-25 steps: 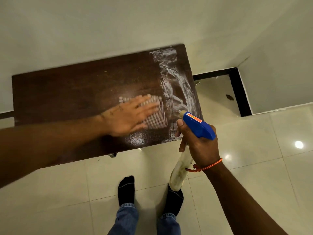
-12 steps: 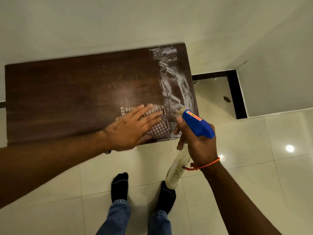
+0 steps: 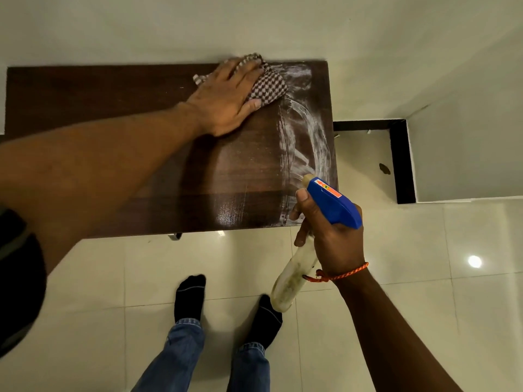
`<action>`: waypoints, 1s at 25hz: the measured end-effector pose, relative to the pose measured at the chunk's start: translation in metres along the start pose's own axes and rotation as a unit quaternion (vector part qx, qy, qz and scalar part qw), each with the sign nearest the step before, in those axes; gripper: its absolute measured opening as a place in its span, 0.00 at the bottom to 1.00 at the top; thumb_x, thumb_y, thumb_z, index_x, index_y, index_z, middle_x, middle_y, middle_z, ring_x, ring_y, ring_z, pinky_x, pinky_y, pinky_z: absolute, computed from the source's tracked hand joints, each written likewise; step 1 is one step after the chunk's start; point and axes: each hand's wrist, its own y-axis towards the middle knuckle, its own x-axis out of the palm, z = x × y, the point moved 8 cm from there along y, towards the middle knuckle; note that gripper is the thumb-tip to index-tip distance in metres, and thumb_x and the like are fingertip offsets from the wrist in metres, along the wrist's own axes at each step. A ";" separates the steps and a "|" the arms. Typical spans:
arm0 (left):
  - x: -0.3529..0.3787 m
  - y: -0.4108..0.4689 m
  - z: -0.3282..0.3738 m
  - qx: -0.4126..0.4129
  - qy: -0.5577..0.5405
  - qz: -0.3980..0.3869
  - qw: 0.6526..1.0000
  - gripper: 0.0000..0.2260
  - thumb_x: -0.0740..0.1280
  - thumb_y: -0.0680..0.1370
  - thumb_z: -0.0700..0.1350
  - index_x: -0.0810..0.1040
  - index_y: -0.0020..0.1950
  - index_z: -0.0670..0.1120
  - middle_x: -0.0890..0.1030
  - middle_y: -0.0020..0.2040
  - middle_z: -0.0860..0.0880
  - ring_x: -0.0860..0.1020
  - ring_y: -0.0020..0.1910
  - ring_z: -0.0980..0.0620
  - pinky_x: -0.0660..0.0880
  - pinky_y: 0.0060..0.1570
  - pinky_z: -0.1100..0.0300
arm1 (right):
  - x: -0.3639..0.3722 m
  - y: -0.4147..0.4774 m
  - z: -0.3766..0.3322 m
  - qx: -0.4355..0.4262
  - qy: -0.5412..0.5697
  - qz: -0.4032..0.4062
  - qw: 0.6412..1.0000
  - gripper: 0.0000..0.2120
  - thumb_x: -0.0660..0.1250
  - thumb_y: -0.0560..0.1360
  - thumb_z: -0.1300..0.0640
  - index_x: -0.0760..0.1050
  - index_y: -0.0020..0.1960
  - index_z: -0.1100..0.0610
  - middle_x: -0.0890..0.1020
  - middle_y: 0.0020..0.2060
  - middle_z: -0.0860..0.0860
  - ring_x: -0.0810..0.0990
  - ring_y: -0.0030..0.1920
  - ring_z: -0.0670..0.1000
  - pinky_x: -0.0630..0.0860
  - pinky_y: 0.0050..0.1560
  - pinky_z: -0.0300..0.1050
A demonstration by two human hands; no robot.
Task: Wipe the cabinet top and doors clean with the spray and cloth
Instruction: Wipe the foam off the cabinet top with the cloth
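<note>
The dark wooden cabinet top (image 3: 99, 108) fills the upper left, against the wall. White streaks of foam (image 3: 308, 142) run down its right end. My left hand (image 3: 226, 100) lies flat on a brown-and-white checked cloth (image 3: 268, 86) near the back edge, right of centre, and presses it onto the wood. My right hand (image 3: 331, 239) holds a spray bottle (image 3: 294, 275) with a blue trigger head (image 3: 334, 205) by the cabinet's front right corner; the nozzle points at the top and the pale bottle body hangs toward the floor. The doors are hidden below the top.
Cream floor tiles (image 3: 396, 278) spread in front and to the right. My two feet in black socks (image 3: 189, 295) stand close to the cabinet front. A black skirting (image 3: 399, 162) frames a wall recess at the right. A metal handle (image 3: 175, 236) peeks from under the front edge.
My left hand has slid the cloth from the front edge of the top to the back edge near the wall. The right hand with the spray bottle has stayed by the front right corner.
</note>
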 end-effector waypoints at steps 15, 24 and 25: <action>0.010 -0.024 0.038 0.132 0.062 -0.017 0.989 0.32 0.46 0.85 0.62 0.48 0.84 0.46 0.49 0.84 0.44 0.47 0.82 0.39 0.43 0.79 0.47 | -0.006 0.005 0.001 0.017 -0.009 0.002 1.000 0.07 0.69 0.74 0.47 0.83 0.50 0.45 0.83 0.33 0.55 0.78 0.22 0.57 0.75 0.28 0.41; 0.050 -0.107 0.100 0.187 0.034 -0.021 0.982 0.31 0.47 0.85 0.63 0.52 0.84 0.46 0.53 0.84 0.44 0.49 0.83 0.40 0.46 0.81 0.43 | 0.003 0.014 0.002 0.008 0.006 -0.021 1.000 0.06 0.69 0.74 0.49 0.81 0.46 0.51 0.81 0.31 0.53 0.78 0.24 0.54 0.76 0.25 0.42; 0.058 -0.129 0.112 0.221 0.029 -0.030 0.974 0.31 0.48 0.85 0.63 0.54 0.84 0.46 0.55 0.83 0.43 0.51 0.82 0.39 0.48 0.81 0.42 | 0.003 0.015 0.002 0.012 -0.003 -0.017 1.000 0.07 0.69 0.73 0.49 0.80 0.46 0.52 0.81 0.32 0.54 0.79 0.26 0.54 0.77 0.27 0.43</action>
